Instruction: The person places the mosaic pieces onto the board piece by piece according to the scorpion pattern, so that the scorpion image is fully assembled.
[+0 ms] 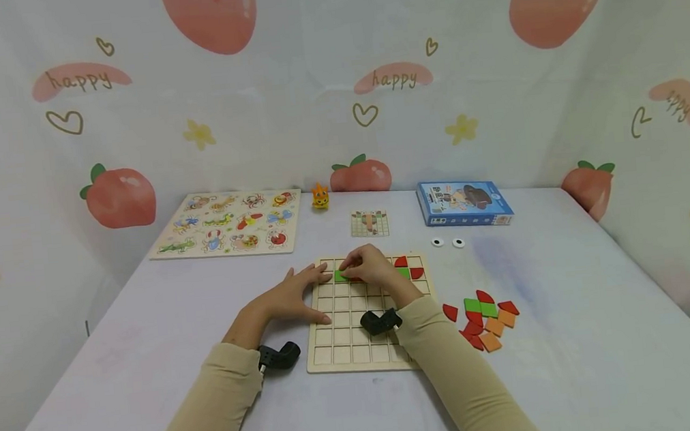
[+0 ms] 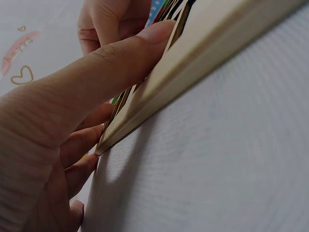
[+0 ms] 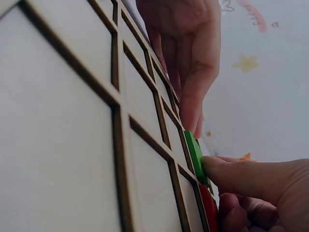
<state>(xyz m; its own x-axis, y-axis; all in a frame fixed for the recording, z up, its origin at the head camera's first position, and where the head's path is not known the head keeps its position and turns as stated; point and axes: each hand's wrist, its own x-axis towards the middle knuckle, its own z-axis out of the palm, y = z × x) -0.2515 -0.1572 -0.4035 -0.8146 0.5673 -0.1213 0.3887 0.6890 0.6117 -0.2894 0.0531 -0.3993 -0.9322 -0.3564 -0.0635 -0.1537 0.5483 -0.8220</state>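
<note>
A wooden grid board [image 1: 345, 356] lies on the table. My left hand [image 1: 287, 298] rests on its left edge with fingers spread, the thumb [image 2: 157, 34] over the near part of the rim. With thumb and bent fingers, my right hand [image 1: 375, 268] pinches a green square tile [image 3: 194, 155] at a cell in the second row from the far side. Next to that tile sits a red piece [image 3: 208, 205], partly covered by the right hand. Farther right on the board are a red quarter-round piece [image 1: 401, 262] and another green tile [image 1: 405, 273].
Loose red, green and orange pieces [image 1: 495, 326] lie right of the board. Beyond it are a pattern card [image 1: 370, 223], a small orange toy [image 1: 320, 196], a blue box [image 1: 464, 203] and two eye-like discs [image 1: 458, 243]. An insect puzzle board [image 1: 229, 224] lies at the back left.
</note>
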